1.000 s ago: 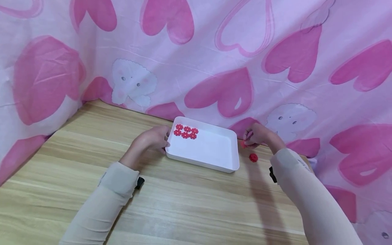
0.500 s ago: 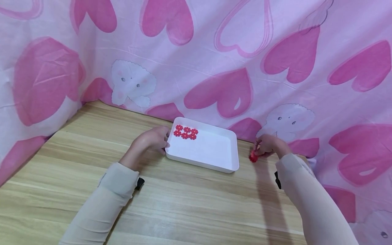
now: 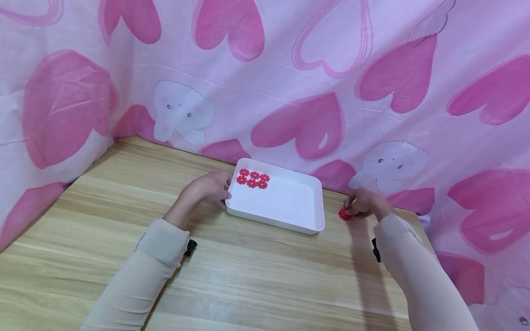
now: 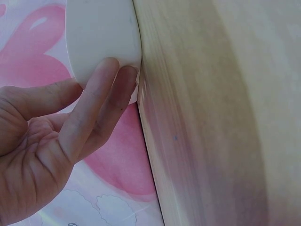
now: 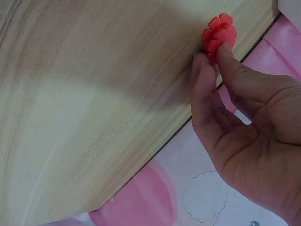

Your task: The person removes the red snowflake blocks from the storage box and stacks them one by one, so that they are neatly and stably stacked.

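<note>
My left hand [image 3: 213,186] holds the left end of a shallow white tray [image 3: 281,202]. In the left wrist view its thumb is at the tray's rim and two fingertips press the outer wall [image 4: 101,33]. Inside the tray, at its far left, several red flower-shaped pieces [image 3: 252,184] lie flat in two rows. Right of the tray, my right hand [image 3: 366,202] pinches red flower-shaped pieces [image 5: 221,35] between thumb and fingers, close over the table. These overlap one another, and the fingertips partly cover them.
The wooden table [image 3: 232,276] runs back to a pink heart-patterned cloth [image 3: 298,124] hanging along its left, back and right sides. Dark clips [image 3: 190,248] show at the sleeve cuffs.
My right hand has moved right and nearer, from beside the tray's end with a red piece to the red pieces on the table. The left hand keeps its place on the tray.
</note>
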`<state>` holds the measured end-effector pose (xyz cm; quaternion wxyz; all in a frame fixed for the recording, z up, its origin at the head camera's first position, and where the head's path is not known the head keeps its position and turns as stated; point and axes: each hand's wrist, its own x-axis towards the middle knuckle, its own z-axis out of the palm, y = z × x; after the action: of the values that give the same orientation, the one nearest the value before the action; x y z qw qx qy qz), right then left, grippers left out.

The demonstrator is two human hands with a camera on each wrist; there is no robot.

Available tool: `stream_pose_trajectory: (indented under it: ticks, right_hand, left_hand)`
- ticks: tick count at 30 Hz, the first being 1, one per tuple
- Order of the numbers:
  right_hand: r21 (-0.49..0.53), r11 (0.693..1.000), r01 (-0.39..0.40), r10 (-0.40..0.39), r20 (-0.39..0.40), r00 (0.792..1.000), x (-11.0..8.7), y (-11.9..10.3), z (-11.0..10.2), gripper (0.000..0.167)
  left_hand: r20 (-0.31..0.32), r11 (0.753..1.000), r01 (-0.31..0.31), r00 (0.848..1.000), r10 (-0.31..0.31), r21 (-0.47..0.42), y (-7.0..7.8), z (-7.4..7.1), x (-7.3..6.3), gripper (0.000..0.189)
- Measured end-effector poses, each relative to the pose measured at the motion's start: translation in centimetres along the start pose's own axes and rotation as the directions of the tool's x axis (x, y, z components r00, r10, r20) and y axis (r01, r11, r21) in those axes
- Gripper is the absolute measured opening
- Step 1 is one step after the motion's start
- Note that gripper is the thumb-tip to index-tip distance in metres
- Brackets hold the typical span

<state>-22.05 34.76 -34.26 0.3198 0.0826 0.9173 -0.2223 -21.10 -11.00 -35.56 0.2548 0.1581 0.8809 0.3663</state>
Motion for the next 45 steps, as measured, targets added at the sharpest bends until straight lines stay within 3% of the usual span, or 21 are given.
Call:
stream_pose_trajectory:
  ticks: [6,17,22,27,33,38,45]
  right_hand:
    - [-0.045,0.999,0.016,-0.017,-0.019,1.000,0.0,0.2,-0.1,0.020]
    - [-0.074,0.997,0.011,-0.011,0.000,1.000,-0.2,0.1,-0.2,0.013]
    - [-0.091,0.996,-0.014,0.015,0.008,1.000,-0.6,-0.4,-0.1,0.026]
    - [-0.128,0.992,0.022,-0.017,0.034,0.999,-0.9,-1.2,0.4,0.041]
    - [-0.131,0.990,0.053,-0.054,-0.004,0.999,-1.0,-1.6,1.2,0.035]
    - [-0.134,0.990,0.035,-0.040,-0.031,0.999,-0.7,-1.5,1.6,0.029]
    - [-0.160,0.987,0.027,-0.031,-0.024,0.999,-0.2,-1.5,1.9,0.030]
  left_hand:
    - [-0.003,1.000,0.005,1.000,-0.005,-0.023,0.0,-0.1,0.1,0.041]
    - [-0.003,0.999,0.003,1.000,-0.003,-0.046,0.1,-0.1,0.3,0.043]
    - [-0.003,0.999,0.005,1.000,-0.005,-0.037,0.1,-0.2,0.2,0.043]
    - [-0.004,0.999,0.014,1.000,-0.014,-0.030,0.2,-0.2,0.1,0.044]
    - [-0.002,1.000,0.003,1.000,-0.003,-0.012,0.1,-0.2,0.1,0.042]
    - [0.002,1.000,-0.007,1.000,0.007,-0.010,0.0,-0.1,0.0,0.040]
    - [0.015,0.998,0.019,1.000,-0.018,-0.066,-0.1,0.0,-0.1,0.041]
